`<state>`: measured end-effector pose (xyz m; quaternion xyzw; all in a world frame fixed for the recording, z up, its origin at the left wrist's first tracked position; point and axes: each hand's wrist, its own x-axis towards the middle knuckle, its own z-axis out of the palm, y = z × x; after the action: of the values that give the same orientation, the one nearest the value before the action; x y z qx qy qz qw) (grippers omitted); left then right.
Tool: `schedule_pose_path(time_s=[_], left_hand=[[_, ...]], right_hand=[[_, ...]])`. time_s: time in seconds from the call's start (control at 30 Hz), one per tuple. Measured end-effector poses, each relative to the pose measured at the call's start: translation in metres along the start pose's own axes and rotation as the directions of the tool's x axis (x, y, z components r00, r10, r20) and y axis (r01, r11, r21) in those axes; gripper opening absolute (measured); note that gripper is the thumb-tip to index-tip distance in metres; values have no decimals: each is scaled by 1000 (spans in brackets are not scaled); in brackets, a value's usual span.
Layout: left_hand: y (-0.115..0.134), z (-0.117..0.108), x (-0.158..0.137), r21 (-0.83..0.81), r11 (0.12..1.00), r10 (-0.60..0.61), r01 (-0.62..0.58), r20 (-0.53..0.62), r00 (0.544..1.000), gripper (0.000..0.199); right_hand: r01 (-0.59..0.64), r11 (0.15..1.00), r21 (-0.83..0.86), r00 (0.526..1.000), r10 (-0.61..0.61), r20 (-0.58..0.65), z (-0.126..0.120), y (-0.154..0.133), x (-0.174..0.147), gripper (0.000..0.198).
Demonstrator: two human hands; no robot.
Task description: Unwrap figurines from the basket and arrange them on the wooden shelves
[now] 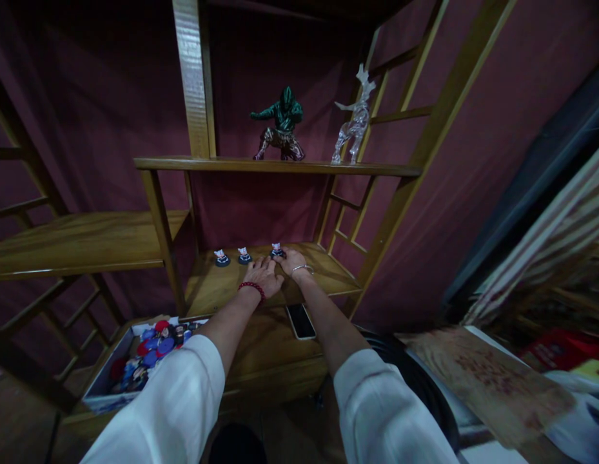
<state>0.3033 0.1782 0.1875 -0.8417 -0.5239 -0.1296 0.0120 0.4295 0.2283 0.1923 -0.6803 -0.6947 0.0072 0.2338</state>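
Observation:
Three small white-and-black cat-like figurines on dark round bases stand on the lower wooden shelf: a left figurine [221, 258], a middle figurine [244, 255] and a right figurine [276, 248]. My right hand [291, 261], with a silver bangle at the wrist, closes its fingers at the base of the right figurine. Beside it, my left hand [265, 277], wearing a red beaded bracelet, lies low over the shelf with fingers stretched forward. Its fingertips are between the middle and right figurines; whether they touch either base I cannot tell.
A phone [300, 321] lies below my forearms. At the lower left stands a box [98, 386] of colourful figurines. The upper shelf [280, 165] bears a green-hooded crouching statue [284, 122] and a clear deer figure [353, 125]. Wooden posts frame both sides.

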Motion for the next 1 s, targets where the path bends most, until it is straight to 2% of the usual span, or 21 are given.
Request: schedule_pose_path(time_s=[0.6,1.0], left_hand=[[1,-1,4,-23,999,33,-32,22,999,51],[2,2,4,-44,999,24,-24,-12,1000,50]], right_hand=[[-41,998,-46,999,41,3,-2,0,-3,28],[-53,995,-80,998,57,40,-2,-1,-3,29]])
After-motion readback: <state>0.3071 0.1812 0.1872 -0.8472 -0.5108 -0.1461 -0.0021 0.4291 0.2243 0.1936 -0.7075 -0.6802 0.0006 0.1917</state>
